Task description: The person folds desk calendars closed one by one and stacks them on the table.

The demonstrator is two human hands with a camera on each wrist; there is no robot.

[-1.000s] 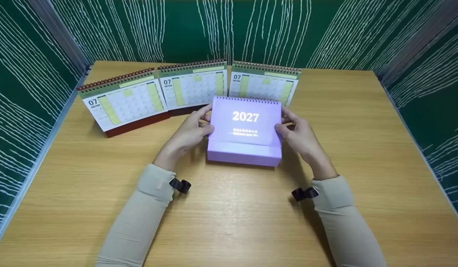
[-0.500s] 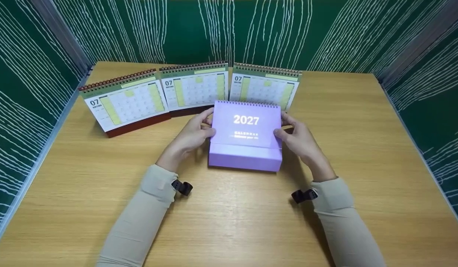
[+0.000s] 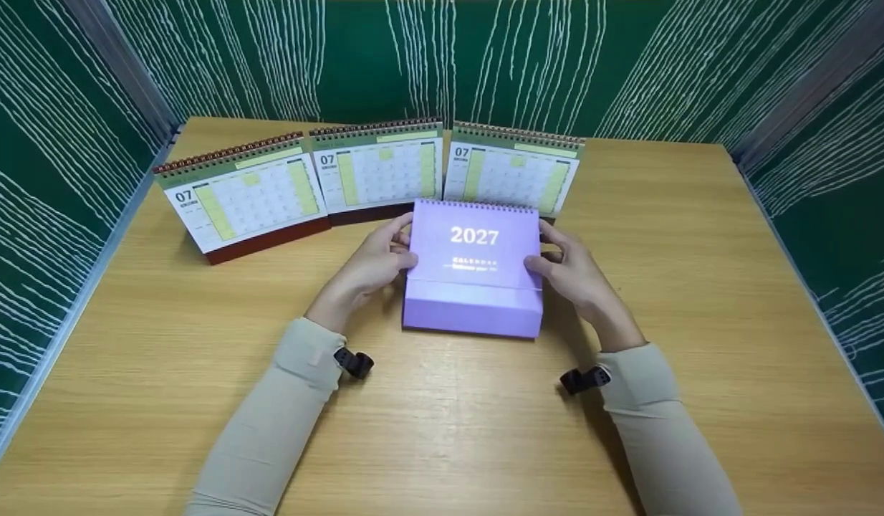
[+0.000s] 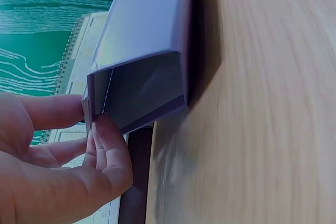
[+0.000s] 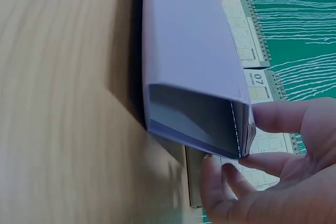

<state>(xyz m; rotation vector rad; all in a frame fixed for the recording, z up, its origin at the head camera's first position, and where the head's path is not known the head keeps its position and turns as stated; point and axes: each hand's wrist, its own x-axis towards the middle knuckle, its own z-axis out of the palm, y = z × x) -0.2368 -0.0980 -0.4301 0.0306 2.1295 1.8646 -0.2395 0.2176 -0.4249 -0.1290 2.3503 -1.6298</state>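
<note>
A purple desk calendar point(image 3: 474, 251) marked 2027, with a spiral binding along its top, leans back in the middle of the table. My left hand point(image 3: 374, 261) pinches its left side edge between thumb and fingers. On the opposite side edge, my right hand point(image 3: 574, 272) pinches it the same way. Both wrist views show the hollow, open end of the calendar's folded stand point(image 4: 142, 87). In the right wrist view, several page edges point(image 5: 251, 132) show beside the thumb.
Three green-and-white desk calendars stand in an arc behind: left point(image 3: 248, 197), middle point(image 3: 377, 168) and right point(image 3: 517, 172). The purple calendar hides the lower part of the right one. Green walls with white streaks point(image 3: 385, 64) border the wooden table point(image 3: 442, 430).
Both hands have drawn the purple calendar a little toward me, away from the row behind. Their grip on its sides is unchanged.
</note>
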